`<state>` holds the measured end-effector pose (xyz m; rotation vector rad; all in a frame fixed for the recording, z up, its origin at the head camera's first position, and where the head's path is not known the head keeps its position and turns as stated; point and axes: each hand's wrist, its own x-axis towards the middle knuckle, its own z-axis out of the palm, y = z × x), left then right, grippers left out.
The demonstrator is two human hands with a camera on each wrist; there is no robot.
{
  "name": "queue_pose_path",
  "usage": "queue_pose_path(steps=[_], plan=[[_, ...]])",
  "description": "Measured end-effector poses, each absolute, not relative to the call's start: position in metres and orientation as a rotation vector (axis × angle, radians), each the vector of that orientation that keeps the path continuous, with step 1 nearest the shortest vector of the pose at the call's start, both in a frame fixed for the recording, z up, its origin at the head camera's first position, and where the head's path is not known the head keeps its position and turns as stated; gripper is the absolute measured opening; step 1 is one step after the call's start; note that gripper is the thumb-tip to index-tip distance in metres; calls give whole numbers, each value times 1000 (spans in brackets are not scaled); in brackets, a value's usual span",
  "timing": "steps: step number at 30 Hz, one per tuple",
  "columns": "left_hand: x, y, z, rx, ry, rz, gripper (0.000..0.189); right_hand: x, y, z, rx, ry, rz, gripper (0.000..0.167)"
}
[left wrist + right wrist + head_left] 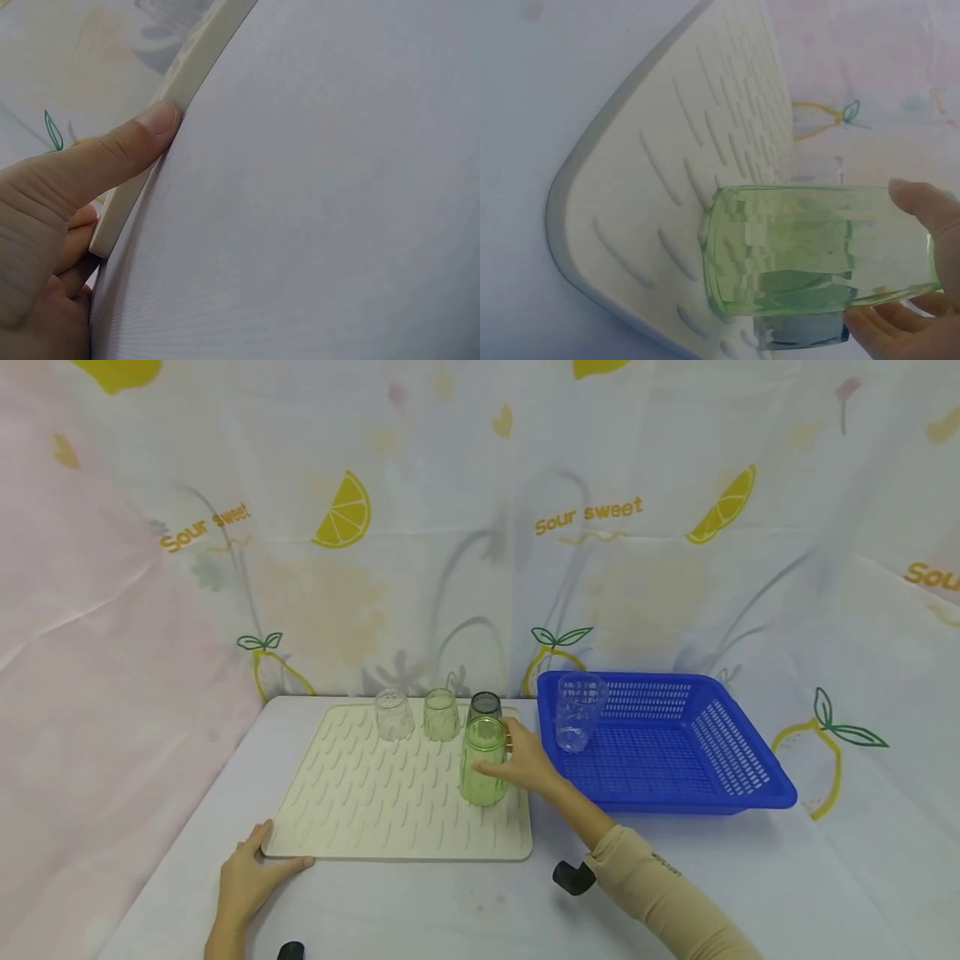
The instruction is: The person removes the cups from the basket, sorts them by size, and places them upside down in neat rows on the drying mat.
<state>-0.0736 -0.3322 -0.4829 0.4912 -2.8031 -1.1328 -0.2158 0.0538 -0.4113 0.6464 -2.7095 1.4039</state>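
Observation:
My right hand (531, 762) grips a tall clear-green drinking glass (480, 783) near its upper end, thumb on one side and fingers on the other. The glass stands upside down at the right side of a cream ridged drying mat (360, 818); its rim meets the mat in the right wrist view. Just behind it is a dark grey glass (485, 702), partly hidden. At the mat's front left corner rests my left hand (243, 878), its thumb (112, 154) extended along the front edge and its fingers by the left edge.
A small green glass (441, 717) and a clear glass (394, 717) stand upside down along the mat's back. To the right, a blue plastic basket (750, 802) holds a tall clear glass (579, 714) leaning at its left end. Patterned cloth hangs behind the white table.

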Motion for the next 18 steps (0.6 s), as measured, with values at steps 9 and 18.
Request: queue_pose_path(steps=[9,18], plan=[[-72,-332,-483,475,-2797,-1130,102,-217,56,-411,718,-2724,1471,76],[-72,-332,-484,457,-2779,-1118,102,-212,68,-396,743,-2745,1511,87]])
